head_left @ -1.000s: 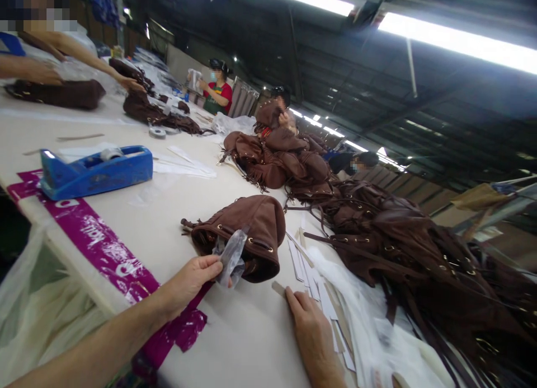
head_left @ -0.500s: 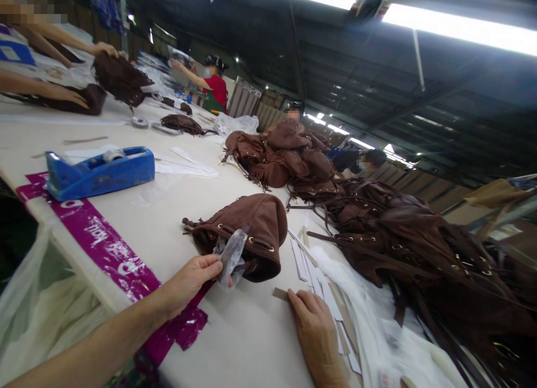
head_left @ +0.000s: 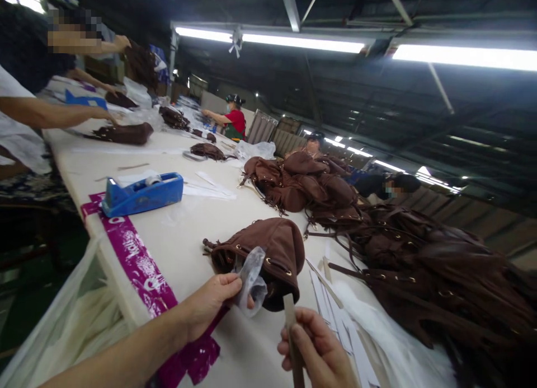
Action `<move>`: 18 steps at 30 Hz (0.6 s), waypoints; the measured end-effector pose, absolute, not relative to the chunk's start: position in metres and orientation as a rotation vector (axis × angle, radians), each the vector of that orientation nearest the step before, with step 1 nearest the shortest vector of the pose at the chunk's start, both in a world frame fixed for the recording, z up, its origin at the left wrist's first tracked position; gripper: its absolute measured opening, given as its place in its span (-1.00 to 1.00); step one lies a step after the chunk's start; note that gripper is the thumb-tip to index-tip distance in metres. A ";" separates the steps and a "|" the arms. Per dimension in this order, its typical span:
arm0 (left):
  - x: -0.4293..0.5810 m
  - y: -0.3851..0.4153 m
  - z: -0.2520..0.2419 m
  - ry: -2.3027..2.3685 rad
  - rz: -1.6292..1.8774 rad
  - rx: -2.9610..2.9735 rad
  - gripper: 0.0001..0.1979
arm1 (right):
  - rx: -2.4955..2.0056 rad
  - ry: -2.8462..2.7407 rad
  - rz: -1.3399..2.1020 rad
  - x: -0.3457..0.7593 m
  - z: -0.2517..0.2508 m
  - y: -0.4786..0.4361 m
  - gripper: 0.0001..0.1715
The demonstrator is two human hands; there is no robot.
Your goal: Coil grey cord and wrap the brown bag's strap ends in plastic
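Observation:
Between the fingers and thumb of my left hand (head_left: 210, 304) is a crumpled clear plastic bag (head_left: 252, 273). It hangs in front of the open mouth of a brown drawstring bag (head_left: 268, 242), which lies on its side on the table. My right hand (head_left: 321, 343) is closed around a flat grey-brown strip (head_left: 290, 315), whose upper end points up near the brown bag's lower edge. Several white and grey strips (head_left: 331, 298) lie on the table just right of the brown bag.
A blue tape dispenser (head_left: 145, 196) stands near the left table edge, by purple printed tape (head_left: 134, 248). Brown bags are heaped along the right (head_left: 419, 253) and behind (head_left: 302, 181). Co-workers' arms (head_left: 54, 112) reach in from the far left. A plastic sack (head_left: 75, 315) hangs beside the table.
My right hand has lifted the strip off the table and turned it upright. My left hand still holds the plastic bag. The view has shifted, bringing more of the co-workers at left into sight.

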State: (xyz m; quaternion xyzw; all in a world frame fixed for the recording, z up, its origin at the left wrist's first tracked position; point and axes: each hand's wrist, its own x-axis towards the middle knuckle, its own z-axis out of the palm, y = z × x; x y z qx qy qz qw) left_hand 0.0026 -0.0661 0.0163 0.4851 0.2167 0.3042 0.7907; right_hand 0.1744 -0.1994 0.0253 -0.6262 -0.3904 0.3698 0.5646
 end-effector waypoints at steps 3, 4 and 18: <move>0.002 -0.066 0.020 0.428 0.616 0.897 -0.62 | -1.416 -0.883 0.978 0.168 0.039 -0.187 -0.38; 0.003 -0.067 0.021 0.419 0.608 0.861 -0.62 | -1.412 -0.879 0.963 0.166 0.039 -0.183 -0.36; 0.051 -0.077 0.042 0.658 0.870 0.584 -0.78 | -1.555 -1.328 0.247 0.131 0.004 -0.164 -0.56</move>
